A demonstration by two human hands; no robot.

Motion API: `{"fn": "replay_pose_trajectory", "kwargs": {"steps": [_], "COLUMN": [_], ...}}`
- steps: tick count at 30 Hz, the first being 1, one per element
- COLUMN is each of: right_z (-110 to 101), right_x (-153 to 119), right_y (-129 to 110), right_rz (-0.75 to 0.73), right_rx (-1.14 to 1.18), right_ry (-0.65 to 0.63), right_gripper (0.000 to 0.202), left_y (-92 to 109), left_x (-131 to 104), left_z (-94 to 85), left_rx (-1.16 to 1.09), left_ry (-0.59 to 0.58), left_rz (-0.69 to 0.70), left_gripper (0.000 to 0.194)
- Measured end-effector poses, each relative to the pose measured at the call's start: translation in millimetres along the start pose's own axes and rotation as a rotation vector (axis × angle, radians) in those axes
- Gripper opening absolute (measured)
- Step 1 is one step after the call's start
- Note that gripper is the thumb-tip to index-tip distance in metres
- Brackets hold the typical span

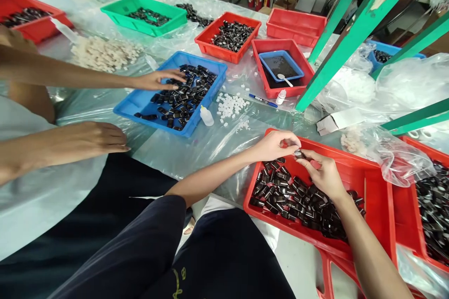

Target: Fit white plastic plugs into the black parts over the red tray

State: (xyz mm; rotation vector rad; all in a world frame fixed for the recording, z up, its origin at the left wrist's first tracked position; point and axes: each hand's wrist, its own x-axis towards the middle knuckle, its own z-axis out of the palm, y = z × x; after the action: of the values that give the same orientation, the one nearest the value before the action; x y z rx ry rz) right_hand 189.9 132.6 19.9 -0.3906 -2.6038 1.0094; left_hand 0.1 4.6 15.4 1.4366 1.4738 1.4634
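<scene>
Both of my hands meet above the near red tray point(379, 191), which holds a heap of black shiny parts point(298, 201). Between my fingertips is one small black part point(299, 154) with a pale round spot on top. My right hand point(324, 173) pinches it from the right with thumb and finger. My left hand point(278, 145) touches it from the left, its thumb and forefinger pressed together at the part. Small white pieces point(231, 105) lie on the plastic-covered table, left of and beyond my left hand.
At left, a co-worker's hand point(159, 79) reaches into a blue tray point(140, 103) of black parts. Green posts point(351, 32) rise beyond my tray. A white bottle point(206, 116), blue pen point(263, 100), small box point(339, 120) and plastic bags point(403, 149) lie around.
</scene>
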Motion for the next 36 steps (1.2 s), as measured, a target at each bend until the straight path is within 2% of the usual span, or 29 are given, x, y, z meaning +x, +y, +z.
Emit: {"fn": "replay_pose_trajectory", "kwargs": {"steps": [9,16,22,29,36], "right_z": [-0.7,-1.3,-0.3,-1.7,-1.7], "right_x": [-0.4,-0.2,-0.8,-1.1,-1.4], "right_y": [0.4,-0.2,1.9,-5.0,-4.6], "right_rz": [0.023,0.049,0.019,0.054,0.014], "right_rx": [0.04,0.09,0.085,0.064,0.0], "right_ry": [-0.006,0.016,0.044,0.003,0.013], "right_gripper": [0.031,0.031,0.032,0.032,0.03], "left_y": [-1.8,-4.4,-2.5,1.9,2.0], "left_x": [1.1,2.1,2.4,2.5,2.8], "left_z": [-4.1,-5.0,-8.5,-8.9,-8.0], "left_rx": [-0.061,-0.008,0.02,0.039,0.016], "left_ry": [-0.051,-0.023,-0.053,-0.093,-0.098], "left_rz": [-0.004,0.038,0.025,-0.017,-0.021], "left_gripper": [0.016,0.017,0.02,0.021,0.019]}}
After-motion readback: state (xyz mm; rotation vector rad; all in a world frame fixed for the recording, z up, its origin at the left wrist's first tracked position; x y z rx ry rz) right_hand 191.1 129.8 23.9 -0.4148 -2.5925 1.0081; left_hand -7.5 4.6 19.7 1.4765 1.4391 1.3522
